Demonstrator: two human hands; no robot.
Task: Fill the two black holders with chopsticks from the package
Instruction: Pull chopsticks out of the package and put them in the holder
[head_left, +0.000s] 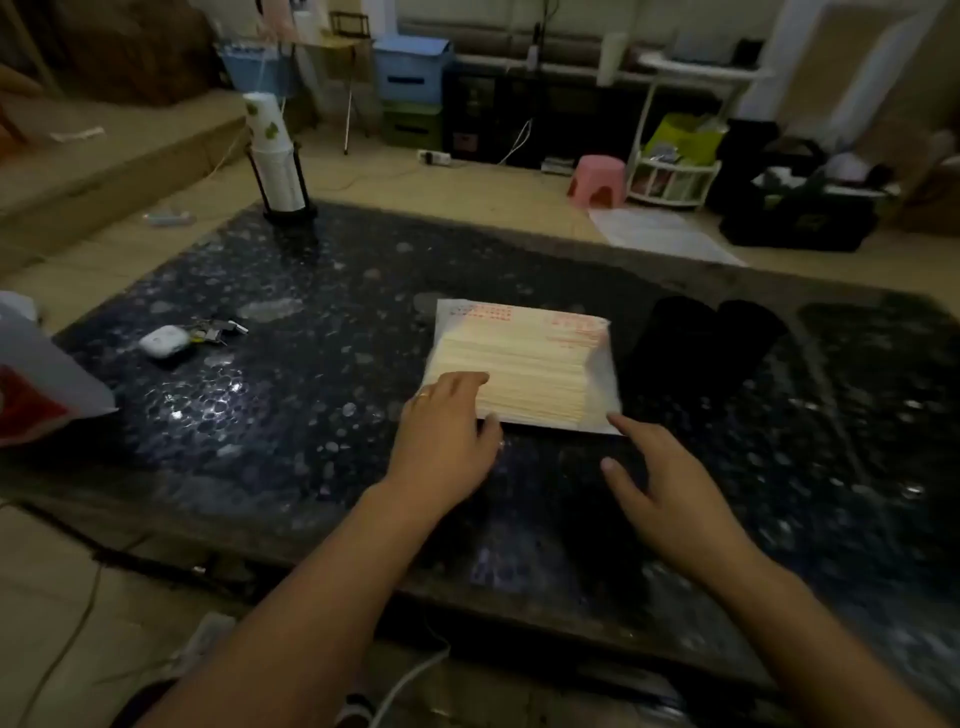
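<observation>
Well, here is how I read it from my end.

Package: the flat clear-plastic package of pale wooden chopsticks (524, 364), printed in red at its far end, lies on the dark speckled glass table (291, 395), mid-table and just left of the holders.

Holders: the two black cylindrical holders (701, 343) lie or lean side by side, touching, to the package's right; too dark for me to tell which way their mouths face.

Left hand: my left hand (447, 441) rests its straight fingers on the package's near-left corner, pressing, not gripping.

Right hand: my right hand (670, 488) hovers spread and relaxed near the near-right corner, holding nothing.

Handling: I judge the bundle light but loose; the film looks slippery and floppy, the sticks stiff and liable to fan out.

Where to hold: I'd pin the left end and draw a bunch from the loose right flap, gripping sticks mid-length.

Risk: spilling sticks across the glass.
</observation>
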